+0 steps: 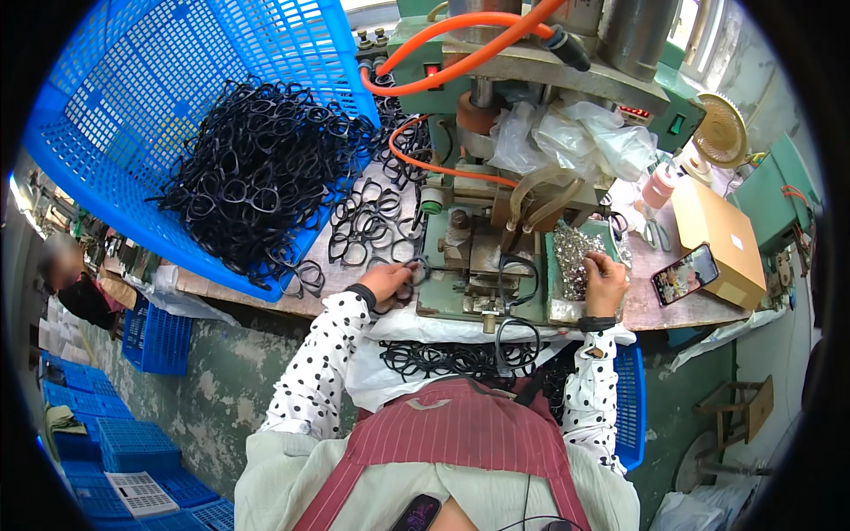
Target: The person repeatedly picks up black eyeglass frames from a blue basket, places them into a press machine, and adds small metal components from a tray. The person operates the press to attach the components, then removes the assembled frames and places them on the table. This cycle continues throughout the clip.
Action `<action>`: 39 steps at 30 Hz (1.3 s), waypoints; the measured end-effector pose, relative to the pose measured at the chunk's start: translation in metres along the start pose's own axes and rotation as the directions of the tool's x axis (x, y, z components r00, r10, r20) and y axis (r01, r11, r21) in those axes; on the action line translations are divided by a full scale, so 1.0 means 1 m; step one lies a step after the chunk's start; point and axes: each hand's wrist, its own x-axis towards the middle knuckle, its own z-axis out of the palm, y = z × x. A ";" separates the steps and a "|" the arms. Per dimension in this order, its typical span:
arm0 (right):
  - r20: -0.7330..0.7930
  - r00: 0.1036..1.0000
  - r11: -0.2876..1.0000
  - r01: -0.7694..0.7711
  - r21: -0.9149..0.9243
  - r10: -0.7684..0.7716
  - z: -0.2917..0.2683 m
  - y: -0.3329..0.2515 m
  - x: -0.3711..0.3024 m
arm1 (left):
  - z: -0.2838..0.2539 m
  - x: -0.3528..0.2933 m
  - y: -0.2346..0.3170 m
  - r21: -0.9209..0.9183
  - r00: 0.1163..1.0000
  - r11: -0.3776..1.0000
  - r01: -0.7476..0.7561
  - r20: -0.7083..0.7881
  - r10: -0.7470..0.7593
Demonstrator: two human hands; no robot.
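Observation:
My left hand [384,283] is closed on a black eyeglass frame [414,269] at the table edge, left of a green-based press [482,252]. More loose black frames [372,217] lie just beyond it. In the press fixture sits another eyeglass frame [519,281], one lens rim hanging over the front edge. Over a tray of small shiny metal parts [571,261], my right hand [606,285] has its fingertips pinched together; whatever is between them is too small to make out. Below, a heap of black frames [443,358] rests on white cloth across my lap.
A large blue basket [84,133] full of black frames tilts at the left. Orange air hoses [452,62] loop over the press. To the right are a phone [684,274], a cardboard box [722,234], scissors [656,235] and a pink bottle [659,188]. Another person [80,288] is far left.

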 end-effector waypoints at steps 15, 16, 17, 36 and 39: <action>-0.016 0.996 0.990 0.087 -0.107 -0.089 -0.002 -0.001 0.000 | -0.001 -0.062 0.082 0.191 0.534 0.901 -0.390 -0.750 0.390; -0.012 1.000 0.990 0.026 -0.140 -0.028 0.000 -0.002 0.002 | 0.007 -0.068 0.092 0.196 0.514 0.852 -0.485 -0.725 0.459; -0.039 0.997 0.991 0.064 -0.116 -0.069 0.000 -0.007 0.004 | 0.013 -0.073 0.100 0.197 0.486 0.796 -0.573 -0.699 0.524; 0.354 0.935 0.416 -0.327 0.849 0.012 -0.033 -0.155 -0.019 | 0.005 -0.109 0.202 0.208 0.265 0.519 -0.829 -0.670 0.693; 0.240 0.970 0.555 -0.217 0.804 0.031 -0.020 -0.159 -0.024 | 0.008 -0.124 0.207 0.183 0.252 0.477 -0.859 -0.661 0.707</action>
